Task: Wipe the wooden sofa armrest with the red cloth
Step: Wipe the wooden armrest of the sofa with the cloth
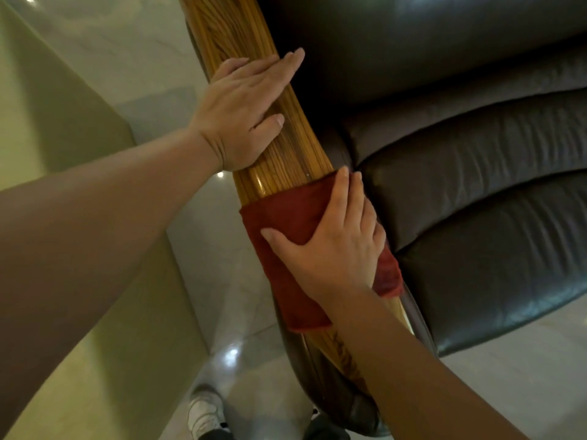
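While the right hand (336,246) pressed the red cloth (286,217) flat onto the wooden armrest (286,160), the left hand (244,112) lay open-palmed on bare wood farther along. Neither hand gripped anything: right was spread, fingers straight, thumb out to the left, pinning the cloth by pressure only. Left was flat too, bracing, holding nothing.

Cloth sat draped across the near-middle stretch of the armrest, wrapped over its crown. One edge hung off the left side, and a bunched corner poked out on the right, next to the sofa cushion (476,217).

Risks, as I judged them:
- Cloth was held by palm friction alone. On glossy lacquer it could skid under the hand, or the hand could slide over it, leaving streaks or missed strips.
- The bunched right corner could snag in the gap between wood and cushion and pull the cloth out of square.
- The left palm rested on wood ahead of the cloth. Unless that stretch gets wiped after the hand lifts, it could leave prints there.
- Rounded top meant a flat hand would mostly hit the crown; the side faces could get skipped.

Materials: armrest was long, narrow, convex, slightly curved along its length, honey-coloured with strong striped grain under a shiny finish. Cloth looked soft, napped, matte, like microfibre. Upholstery was dark leather or similar, padded in wrinkled rolls with a dull sheen. Floor (222,281) was pale polished tile with light glints.
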`<state>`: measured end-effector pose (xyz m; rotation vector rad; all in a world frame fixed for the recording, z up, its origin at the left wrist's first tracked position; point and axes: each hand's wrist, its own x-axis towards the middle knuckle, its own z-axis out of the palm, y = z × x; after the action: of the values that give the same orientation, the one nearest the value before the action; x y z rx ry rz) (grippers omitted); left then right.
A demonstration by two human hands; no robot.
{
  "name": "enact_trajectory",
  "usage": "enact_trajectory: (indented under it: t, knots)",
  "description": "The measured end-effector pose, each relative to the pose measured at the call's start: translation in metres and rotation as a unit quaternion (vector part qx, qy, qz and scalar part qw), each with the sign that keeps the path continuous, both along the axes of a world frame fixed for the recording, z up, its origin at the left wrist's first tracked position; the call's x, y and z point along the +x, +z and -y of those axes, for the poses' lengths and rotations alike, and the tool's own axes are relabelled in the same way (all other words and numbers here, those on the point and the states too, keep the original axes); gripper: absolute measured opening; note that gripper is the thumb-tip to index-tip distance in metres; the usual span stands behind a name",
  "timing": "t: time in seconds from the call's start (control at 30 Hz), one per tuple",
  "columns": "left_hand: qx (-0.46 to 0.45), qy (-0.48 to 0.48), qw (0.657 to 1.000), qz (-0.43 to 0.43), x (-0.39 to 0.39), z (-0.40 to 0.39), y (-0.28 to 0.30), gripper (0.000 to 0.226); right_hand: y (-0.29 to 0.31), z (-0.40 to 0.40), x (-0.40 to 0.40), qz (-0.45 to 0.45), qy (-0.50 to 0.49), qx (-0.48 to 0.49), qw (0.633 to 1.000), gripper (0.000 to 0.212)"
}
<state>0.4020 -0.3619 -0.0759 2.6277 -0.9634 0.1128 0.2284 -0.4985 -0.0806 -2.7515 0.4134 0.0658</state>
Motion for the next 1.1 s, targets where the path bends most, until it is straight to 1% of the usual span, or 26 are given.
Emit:
enact_trajectory:
  t: [0.2, 0.37, 0.47, 0.53, 0.77, 0.9, 0.93, 1.0, 1.03, 1.1]
  knots:
    - [-0.001, 0.004, 1.000, 0.009, -0.001, 0.000, 0.000, 0.071, 0.003, -0.013, 0.037, 0.012, 0.022, -0.011, 1.000, 0.112]
    - [-0.008, 0.014, 1.000, 0.006, -0.004, 0.001, 0.002, 0.071, 0.000, -0.012, 0.034, 0.034, 0.032, -0.006, 0.999, 0.117]
    - [-0.004, 0.020, 1.000, -0.003, -0.006, 0.001, 0.003, 0.071, -0.005, -0.004, -0.001, 0.056, 0.010, 0.007, 0.998, 0.126]
    - [-0.005, 0.026, 1.000, -0.007, -0.007, 0.002, 0.004, 0.069, -0.011, 0.007, -0.034, 0.052, 0.002, 0.010, 0.999, 0.128]
    - [-0.009, 0.034, 0.999, 0.000, -0.009, 0.003, 0.001, 0.062, -0.054, 0.055, -0.144, 0.011, -0.017, 0.010, 1.000, 0.133]
    - [0.043, 0.013, 0.999, -0.002, -0.006, 0.004, 0.003, 0.064, -0.076, 0.080, -0.193, -0.042, -0.047, 0.019, 0.998, 0.136]
    - [0.052, 0.011, 0.999, -0.006, -0.003, 0.004, 0.005, 0.064, -0.080, 0.086, -0.202, -0.050, -0.057, 0.022, 0.997, 0.136]
    - [0.036, 0.036, 0.998, -0.033, 0.008, -0.001, 0.009, 0.061, -0.087, 0.092, -0.215, -0.060, -0.077, 0.025, 0.995, 0.136]
    - [0.027, 0.040, 0.998, -0.029, 0.013, -0.003, 0.010, 0.058, -0.087, 0.092, -0.218, -0.067, -0.092, 0.026, 0.993, 0.139]
    - [0.035, -0.001, 0.999, 0.015, 0.015, -0.002, 0.008, 0.055, -0.084, 0.088, -0.215, -0.064, -0.108, 0.028, 0.992, 0.145]
